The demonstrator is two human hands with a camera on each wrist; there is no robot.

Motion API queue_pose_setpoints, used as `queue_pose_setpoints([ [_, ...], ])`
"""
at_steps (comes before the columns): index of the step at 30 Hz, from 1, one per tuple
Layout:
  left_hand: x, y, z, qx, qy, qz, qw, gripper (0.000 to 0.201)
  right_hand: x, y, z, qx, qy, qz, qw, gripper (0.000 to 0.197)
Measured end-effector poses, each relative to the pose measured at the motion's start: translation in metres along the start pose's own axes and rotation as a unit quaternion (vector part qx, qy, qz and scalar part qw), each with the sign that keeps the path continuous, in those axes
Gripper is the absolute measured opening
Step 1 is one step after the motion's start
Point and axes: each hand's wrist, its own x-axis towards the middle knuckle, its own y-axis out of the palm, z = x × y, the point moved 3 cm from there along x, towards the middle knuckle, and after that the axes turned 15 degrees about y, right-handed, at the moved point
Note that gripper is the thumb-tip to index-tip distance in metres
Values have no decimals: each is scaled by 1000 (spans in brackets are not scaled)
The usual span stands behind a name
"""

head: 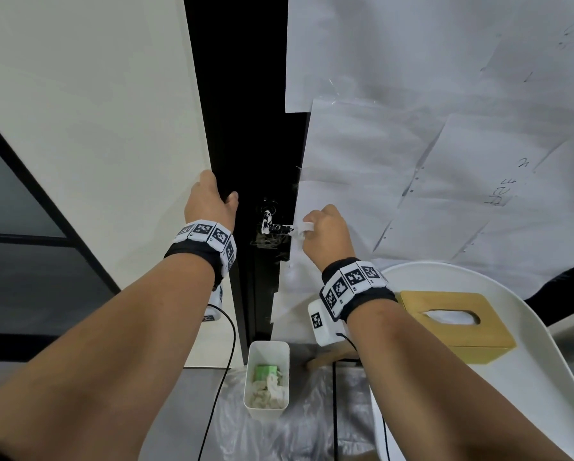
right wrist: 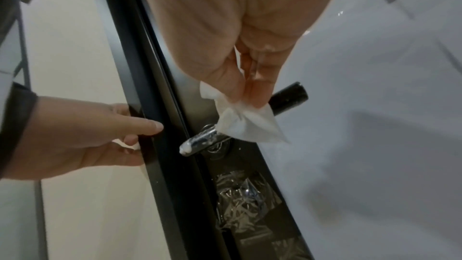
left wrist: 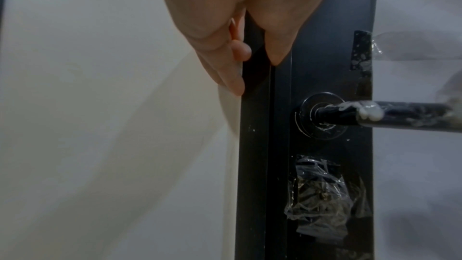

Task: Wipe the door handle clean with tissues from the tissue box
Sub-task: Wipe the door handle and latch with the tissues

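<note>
Right hand (right wrist: 225, 50) grip pinches tissue (right wrist: 246, 124) against door handle (right wrist: 287, 97).

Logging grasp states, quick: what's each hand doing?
Left hand: grips the door edge.
Right hand: pinches a tissue at the door handle.

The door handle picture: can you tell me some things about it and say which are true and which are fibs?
1. The right hand pinches a tissue. True.
2. The door handle is spotless. False: white gunk sits on it near the door.
3. The left hand grips the door edge. True.
4. The tissue box is on the floor. False: it sits on a white table.
5. The bin below is empty. False: crumpled tissues lie inside.
</note>
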Motion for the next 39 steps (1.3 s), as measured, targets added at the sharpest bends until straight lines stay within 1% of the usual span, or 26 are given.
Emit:
queue_pose_setpoints([
  [5,0,0,1,-2,-4,-2,1000,29,-7,6,-3,-75,5,-5,997,23],
  [10,1,0,2,4,-7,4,1000,29,-5,9,8,-97,-7,10,995,25],
  [13,-1,-1,-1,1,-6,1,1000,28,-5,13,9,-63,-29,21,997,30],
  [16,0,-2,-1,-3,-5,2,1000,28,-3,7,6,-6,-27,31,999,36],
  [19,1,-2,-1,-9,-5,-2,1000,26,-1,-8,0,23,-1,-13,1000,39],
  [21,0,-1,-1,-11,-7,-2,1000,26,0,-14,-5,11,9,-30,999,39],
  [25,0,-1,-2,-6,-5,-1,1000,28,-1,-8,-6,-40,11,-7,999,30],
  [28,1,0,0,-5,-7,-1,1000,29,-5,-2,0,-58,1,-7,998,25],
  [32,1,2,2,-4,-4,1,1000,26,-7,8,11,-65,-13,-1,998,26],
  [34,1,2,2,-6,-6,1,1000,26,-8,14,17,-53,-35,21,998,30],
  [36,1,2,2,-7,-7,3,1000,26,-9,16,19,-20,-49,48,997,37],
  [39,1,0,0,-8,-7,2,1000,26,-13,8,16,44,-52,58,996,37],
])
